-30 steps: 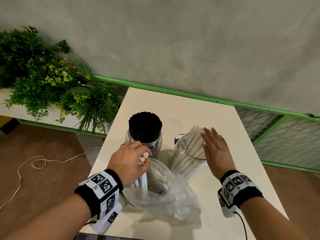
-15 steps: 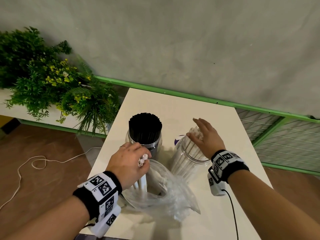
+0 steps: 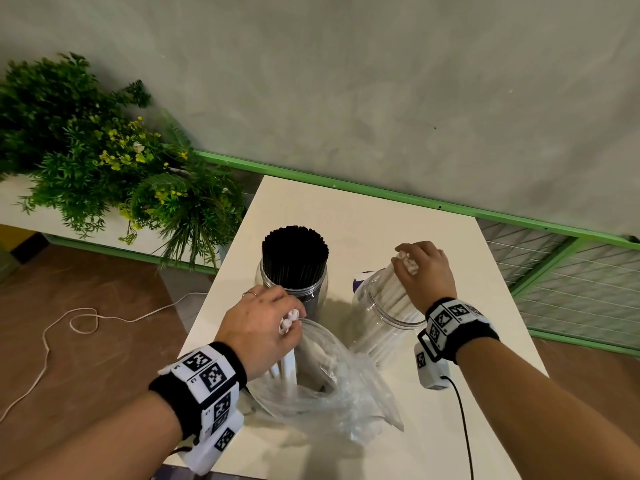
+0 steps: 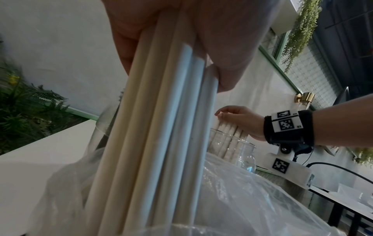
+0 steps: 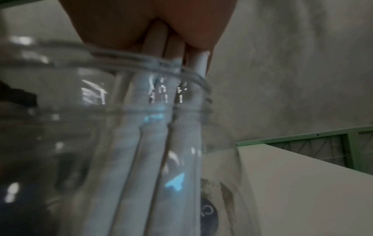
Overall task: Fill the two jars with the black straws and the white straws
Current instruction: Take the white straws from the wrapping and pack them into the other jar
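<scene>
Two clear jars stand on the white table (image 3: 363, 216). The left jar (image 3: 292, 289) is packed with black straws (image 3: 295, 251). The right jar (image 3: 382, 317) leans and holds several white straws (image 3: 393, 294). My right hand (image 3: 420, 268) curls round the tops of those white straws (image 5: 159, 102) above the jar's mouth. My left hand (image 3: 266, 323) grips a bundle of white straws (image 4: 157, 127) that stands upright in a clear plastic bag (image 3: 332, 386) near the front edge.
A planter of green plants (image 3: 104, 164) stands left of the table. A white cord (image 3: 79, 320) lies on the brown floor. A green rail (image 3: 381, 192) and wire fence (image 3: 571, 271) run behind and to the right.
My right hand moved from beside the right jar to over its mouth and closed its fingers round the white straw tops. My left hand kept its grip on the bundle in the bag.
</scene>
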A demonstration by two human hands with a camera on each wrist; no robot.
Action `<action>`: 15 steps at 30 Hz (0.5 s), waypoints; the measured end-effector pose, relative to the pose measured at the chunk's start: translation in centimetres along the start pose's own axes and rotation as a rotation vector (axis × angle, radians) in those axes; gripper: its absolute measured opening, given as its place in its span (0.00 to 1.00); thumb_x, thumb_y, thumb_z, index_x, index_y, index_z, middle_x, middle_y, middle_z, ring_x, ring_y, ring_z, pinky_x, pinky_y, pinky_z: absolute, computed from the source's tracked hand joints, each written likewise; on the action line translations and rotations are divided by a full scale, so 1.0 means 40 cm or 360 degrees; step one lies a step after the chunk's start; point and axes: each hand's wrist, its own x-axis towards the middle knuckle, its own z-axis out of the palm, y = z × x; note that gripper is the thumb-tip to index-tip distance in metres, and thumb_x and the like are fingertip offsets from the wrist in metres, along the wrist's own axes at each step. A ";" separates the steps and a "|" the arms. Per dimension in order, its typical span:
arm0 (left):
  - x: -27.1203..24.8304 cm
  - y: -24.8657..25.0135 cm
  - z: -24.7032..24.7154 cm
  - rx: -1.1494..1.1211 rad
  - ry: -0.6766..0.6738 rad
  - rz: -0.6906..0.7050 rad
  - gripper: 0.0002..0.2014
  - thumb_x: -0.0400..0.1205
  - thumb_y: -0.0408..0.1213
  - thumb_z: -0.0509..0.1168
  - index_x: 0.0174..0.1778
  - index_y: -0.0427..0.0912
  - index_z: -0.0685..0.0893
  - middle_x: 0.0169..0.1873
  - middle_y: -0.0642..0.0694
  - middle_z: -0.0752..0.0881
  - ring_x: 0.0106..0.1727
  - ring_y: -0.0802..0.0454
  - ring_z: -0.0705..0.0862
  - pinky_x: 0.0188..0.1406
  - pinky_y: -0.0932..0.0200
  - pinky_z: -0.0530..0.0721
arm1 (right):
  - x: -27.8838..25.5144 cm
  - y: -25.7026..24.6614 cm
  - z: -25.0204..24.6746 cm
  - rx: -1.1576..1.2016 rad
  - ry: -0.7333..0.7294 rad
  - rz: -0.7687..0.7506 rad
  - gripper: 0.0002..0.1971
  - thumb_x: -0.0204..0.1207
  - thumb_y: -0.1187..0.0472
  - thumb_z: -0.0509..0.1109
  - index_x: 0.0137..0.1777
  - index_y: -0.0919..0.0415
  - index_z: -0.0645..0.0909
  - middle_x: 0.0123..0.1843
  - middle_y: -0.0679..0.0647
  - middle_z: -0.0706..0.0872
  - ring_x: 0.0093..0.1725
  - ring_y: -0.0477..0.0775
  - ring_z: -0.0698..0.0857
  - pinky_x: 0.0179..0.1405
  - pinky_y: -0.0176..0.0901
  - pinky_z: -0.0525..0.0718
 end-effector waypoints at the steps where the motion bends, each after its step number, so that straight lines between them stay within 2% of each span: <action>1: 0.000 -0.001 0.000 -0.0007 -0.0006 0.0000 0.13 0.72 0.50 0.56 0.42 0.55 0.85 0.39 0.57 0.81 0.40 0.53 0.76 0.47 0.64 0.69 | 0.001 0.000 -0.001 0.0016 -0.0030 0.0045 0.08 0.75 0.56 0.73 0.53 0.54 0.86 0.50 0.50 0.83 0.48 0.57 0.81 0.45 0.47 0.80; 4: 0.000 -0.002 -0.001 -0.0019 -0.0027 -0.0019 0.13 0.72 0.51 0.55 0.43 0.56 0.84 0.40 0.58 0.81 0.42 0.55 0.75 0.48 0.59 0.75 | -0.003 -0.006 -0.007 0.0042 -0.0015 0.0035 0.07 0.76 0.55 0.73 0.52 0.53 0.86 0.49 0.48 0.83 0.43 0.55 0.84 0.41 0.43 0.80; 7: -0.001 0.000 -0.004 -0.0018 -0.0025 -0.0020 0.13 0.72 0.51 0.55 0.43 0.56 0.84 0.40 0.59 0.81 0.42 0.57 0.72 0.47 0.58 0.76 | -0.009 -0.010 -0.013 0.0072 -0.0039 -0.0006 0.09 0.76 0.55 0.73 0.55 0.52 0.85 0.52 0.47 0.83 0.46 0.54 0.84 0.43 0.46 0.82; 9: -0.001 -0.001 -0.004 -0.0018 -0.0039 -0.0033 0.14 0.72 0.52 0.54 0.45 0.57 0.84 0.42 0.60 0.81 0.43 0.58 0.72 0.48 0.58 0.77 | -0.008 -0.005 -0.018 -0.0043 -0.0204 -0.0011 0.15 0.76 0.52 0.72 0.62 0.50 0.83 0.58 0.49 0.82 0.56 0.57 0.82 0.52 0.51 0.82; 11: 0.001 -0.005 -0.006 -0.0028 -0.0062 -0.0044 0.16 0.73 0.56 0.54 0.48 0.57 0.83 0.44 0.60 0.82 0.45 0.57 0.73 0.49 0.56 0.78 | -0.002 -0.003 -0.031 -0.0293 -0.0346 -0.0012 0.23 0.76 0.48 0.72 0.71 0.49 0.76 0.67 0.51 0.78 0.67 0.60 0.73 0.65 0.58 0.76; 13: 0.004 -0.012 -0.010 -0.0072 -0.0079 -0.0069 0.20 0.72 0.62 0.54 0.52 0.57 0.81 0.47 0.61 0.81 0.48 0.57 0.74 0.52 0.58 0.75 | -0.003 -0.027 -0.054 -0.0301 -0.0205 -0.0033 0.26 0.77 0.46 0.70 0.73 0.50 0.74 0.70 0.53 0.76 0.70 0.60 0.68 0.69 0.58 0.69; 15: 0.006 -0.016 -0.016 -0.0145 -0.0079 -0.0113 0.26 0.70 0.68 0.54 0.55 0.57 0.80 0.50 0.62 0.80 0.51 0.59 0.74 0.53 0.63 0.72 | -0.027 -0.085 -0.072 -0.0027 0.0062 -0.0127 0.24 0.78 0.44 0.65 0.70 0.54 0.76 0.66 0.54 0.77 0.67 0.58 0.70 0.67 0.51 0.70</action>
